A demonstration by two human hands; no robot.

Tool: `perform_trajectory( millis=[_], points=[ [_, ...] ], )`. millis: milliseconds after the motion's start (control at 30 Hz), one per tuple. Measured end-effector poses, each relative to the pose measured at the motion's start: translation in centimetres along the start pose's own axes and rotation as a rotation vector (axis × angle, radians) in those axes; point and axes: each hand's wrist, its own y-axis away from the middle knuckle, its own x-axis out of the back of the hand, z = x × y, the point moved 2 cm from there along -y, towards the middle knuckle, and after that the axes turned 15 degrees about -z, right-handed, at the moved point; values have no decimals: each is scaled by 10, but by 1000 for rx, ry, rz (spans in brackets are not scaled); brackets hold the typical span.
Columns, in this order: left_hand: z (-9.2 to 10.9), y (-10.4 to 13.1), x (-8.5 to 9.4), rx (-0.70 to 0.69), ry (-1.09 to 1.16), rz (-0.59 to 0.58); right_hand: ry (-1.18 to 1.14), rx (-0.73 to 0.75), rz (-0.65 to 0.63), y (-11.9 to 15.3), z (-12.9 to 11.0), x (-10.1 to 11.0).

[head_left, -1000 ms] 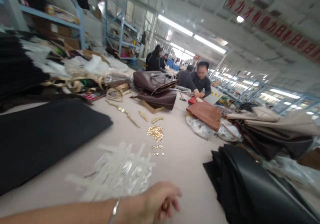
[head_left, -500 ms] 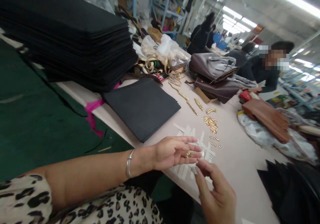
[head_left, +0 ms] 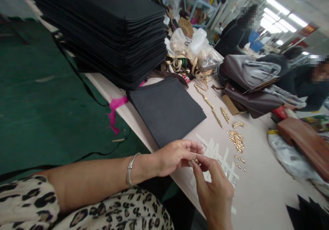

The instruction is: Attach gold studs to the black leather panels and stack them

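My left hand [head_left: 174, 157], palm partly up with curled fingers, holds small gold pieces [head_left: 195, 160] near its fingertips. The thumb and index finger of my right hand [head_left: 214, 185] pinch at those same pieces, touching the left fingers. Below and behind the hands, strips of whitish tape [head_left: 218, 154] lie on the table. Just beyond, a pile of small gold pieces [head_left: 236, 141] sits with a few loose ones beside it. Rows of gold pieces [head_left: 209, 104] lie farther back.
A flat stack of black sheets [head_left: 167, 110] lies left of the gold rows, with a tall black stack [head_left: 115, 34] behind. Dark brown bags [head_left: 252, 75], a brown leather piece [head_left: 305, 144] and plastic bags [head_left: 197, 48] surround the work area. People stand at the back right.
My right hand has moved up to the left hand's fingers and closed on the gold pieces there. The left fingers have curled. The view has shifted, so the table things appear farther right.
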Motion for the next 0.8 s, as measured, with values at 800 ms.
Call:
perform_trajectory(
  millis=[800],
  points=[
    [-13,2,7,120,-130,63,-142,50,-141,11,7,10]
  ],
)
